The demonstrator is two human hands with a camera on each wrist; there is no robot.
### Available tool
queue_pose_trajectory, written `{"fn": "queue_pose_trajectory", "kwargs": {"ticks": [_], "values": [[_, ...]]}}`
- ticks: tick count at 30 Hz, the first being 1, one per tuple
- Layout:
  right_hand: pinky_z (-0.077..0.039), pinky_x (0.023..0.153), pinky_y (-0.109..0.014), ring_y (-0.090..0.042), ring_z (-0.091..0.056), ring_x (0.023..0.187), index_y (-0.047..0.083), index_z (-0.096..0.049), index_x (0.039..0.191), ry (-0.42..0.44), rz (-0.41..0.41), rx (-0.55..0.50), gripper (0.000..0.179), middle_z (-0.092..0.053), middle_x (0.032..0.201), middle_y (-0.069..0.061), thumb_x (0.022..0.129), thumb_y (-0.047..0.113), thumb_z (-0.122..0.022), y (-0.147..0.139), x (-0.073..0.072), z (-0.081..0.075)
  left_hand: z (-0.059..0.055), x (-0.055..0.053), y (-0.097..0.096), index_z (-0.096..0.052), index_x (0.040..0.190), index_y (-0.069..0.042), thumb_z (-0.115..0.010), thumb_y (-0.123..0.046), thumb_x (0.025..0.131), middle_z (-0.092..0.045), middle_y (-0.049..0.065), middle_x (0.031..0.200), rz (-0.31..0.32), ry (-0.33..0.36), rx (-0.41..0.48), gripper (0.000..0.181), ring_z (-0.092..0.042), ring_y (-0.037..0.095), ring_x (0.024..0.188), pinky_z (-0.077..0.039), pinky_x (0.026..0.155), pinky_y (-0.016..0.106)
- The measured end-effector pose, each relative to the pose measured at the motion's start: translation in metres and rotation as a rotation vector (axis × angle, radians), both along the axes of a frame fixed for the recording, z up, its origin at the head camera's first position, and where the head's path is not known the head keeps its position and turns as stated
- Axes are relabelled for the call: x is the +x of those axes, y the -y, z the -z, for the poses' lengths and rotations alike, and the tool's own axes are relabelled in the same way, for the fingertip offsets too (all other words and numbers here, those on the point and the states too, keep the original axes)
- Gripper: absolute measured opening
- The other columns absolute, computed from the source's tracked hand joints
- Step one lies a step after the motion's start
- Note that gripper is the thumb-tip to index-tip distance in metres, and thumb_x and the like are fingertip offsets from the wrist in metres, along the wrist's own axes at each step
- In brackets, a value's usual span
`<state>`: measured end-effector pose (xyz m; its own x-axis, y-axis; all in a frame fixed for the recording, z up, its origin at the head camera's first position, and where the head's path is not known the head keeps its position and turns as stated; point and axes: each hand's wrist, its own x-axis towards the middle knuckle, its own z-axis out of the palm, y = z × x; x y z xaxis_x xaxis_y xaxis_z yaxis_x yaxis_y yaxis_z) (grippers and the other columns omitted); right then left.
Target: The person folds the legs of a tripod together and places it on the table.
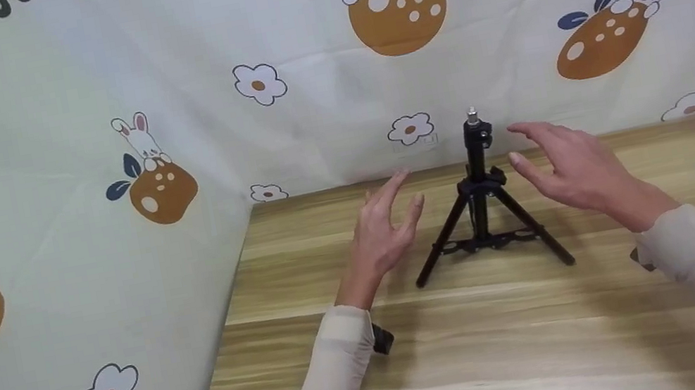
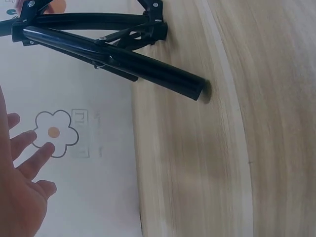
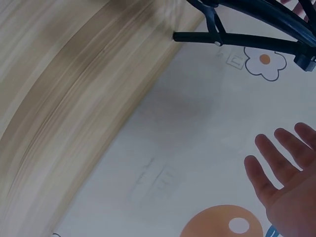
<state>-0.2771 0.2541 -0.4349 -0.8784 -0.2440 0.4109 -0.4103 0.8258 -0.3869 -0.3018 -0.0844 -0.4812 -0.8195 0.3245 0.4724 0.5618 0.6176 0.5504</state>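
A small black tripod stand (image 1: 480,211) stands upright on the wooden table, legs spread, a silver screw tip at its top. To its left is my left hand (image 1: 383,235), fingers loosely extended and apart from the stand. My right hand (image 1: 575,169) hovers on the other side near the upper post, thumb and fingers spread, holding nothing. In the left wrist view a tripod leg (image 2: 118,61) crosses above the left hand (image 2: 22,197). The right wrist view has the stand's leg (image 3: 247,42) at the top, with the right hand (image 3: 291,182) below it, not touching.
The wood-grain table (image 1: 490,355) ends at a pale cloth backdrop (image 1: 320,121) printed with rabbits, oranges and flowers. That cloth rises behind the stand and along the left and right sides. A dark wrist device (image 1: 382,339) sits at the left sleeve.
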Motion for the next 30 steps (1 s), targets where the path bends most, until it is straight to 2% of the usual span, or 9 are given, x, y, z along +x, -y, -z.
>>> {"fn": "queue_pose_trajectory", "kwargs": {"ticks": [3,5,9,12,17,22,26,30], "values": [[-0.053,0.112,-0.070,-0.043,-0.064,0.134,0.010,-0.055,0.155,-0.011,-0.008,-0.034,0.055,-0.063,0.154,-0.016,0.111,0.044,-0.056,0.003,0.001,-0.001,0.002,0.002,0.000,-0.055,0.159,-0.024,-0.055,-0.055,0.111,-0.059,-0.002,0.161,0.018,0.007,0.023,0.058,-0.056,0.018,0.149,-0.043,0.132,0.043],[-0.055,0.110,-0.070,-0.041,-0.066,0.131,0.010,-0.057,0.153,-0.026,-0.012,-0.053,0.052,-0.065,0.151,-0.015,0.111,0.041,-0.057,0.005,0.002,-0.003,0.003,0.004,-0.001,-0.056,0.158,-0.024,-0.056,-0.055,0.110,-0.061,-0.002,0.159,0.031,0.035,0.033,0.057,-0.060,0.019,0.145,-0.050,0.126,0.040],[-0.056,0.108,-0.069,-0.039,-0.069,0.127,0.009,-0.060,0.148,-0.064,-0.019,-0.088,0.048,-0.070,0.145,-0.014,0.112,0.040,-0.055,0.008,0.004,-0.006,0.003,0.009,-0.005,-0.055,0.159,-0.027,-0.056,-0.057,0.109,-0.062,-0.001,0.158,0.076,0.137,0.038,0.058,-0.067,0.024,0.137,-0.056,0.120,0.046],[-0.058,0.105,-0.067,-0.038,-0.071,0.123,0.009,-0.061,0.145,-0.085,-0.026,-0.107,0.046,-0.072,0.141,-0.013,0.112,0.041,-0.054,0.011,0.004,-0.008,0.003,0.013,-0.008,-0.052,0.160,-0.027,-0.054,-0.058,0.109,-0.060,-0.001,0.160,0.112,0.187,0.028,0.060,-0.067,0.026,0.137,-0.055,0.121,0.049],[-0.060,0.101,-0.065,-0.037,-0.072,0.119,0.008,-0.062,0.143,-0.106,-0.054,-0.117,0.043,-0.073,0.138,-0.013,0.112,0.038,-0.055,0.015,0.003,-0.011,0.004,0.017,-0.013,-0.053,0.159,-0.023,-0.055,-0.054,0.110,-0.061,0.001,0.159,0.153,0.182,0.038,0.058,-0.068,0.026,0.136,-0.057,0.119,0.046],[-0.059,0.100,-0.064,-0.036,-0.073,0.117,0.009,-0.062,0.143,-0.109,-0.065,-0.124,0.042,-0.074,0.137,-0.012,0.112,0.037,-0.055,0.017,0.005,-0.012,0.006,0.020,-0.016,-0.055,0.157,-0.015,-0.058,-0.047,0.111,-0.061,0.008,0.159,0.205,0.197,0.091,0.056,-0.069,0.028,0.133,-0.060,0.116,0.044],[-0.059,0.100,-0.064,-0.036,-0.074,0.115,0.010,-0.062,0.143,-0.118,-0.074,-0.127,0.042,-0.074,0.137,-0.012,0.112,0.037,-0.055,0.020,0.006,-0.014,0.008,0.022,-0.017,-0.057,0.156,-0.014,-0.060,-0.044,0.111,-0.062,0.009,0.157,0.227,0.220,0.138,0.054,-0.071,0.023,0.131,-0.061,0.114,0.034],[-0.056,0.106,-0.063,-0.033,-0.075,0.112,0.009,-0.064,0.140,-0.163,-0.086,-0.143,0.039,-0.076,0.132,-0.010,0.111,0.034,-0.059,0.022,0.007,-0.016,0.011,0.025,-0.019,-0.059,0.153,-0.012,-0.063,-0.040,0.110,-0.065,0.011,0.153,0.254,0.227,0.189,0.051,-0.073,0.025,0.127,-0.061,0.108,0.023]]}}
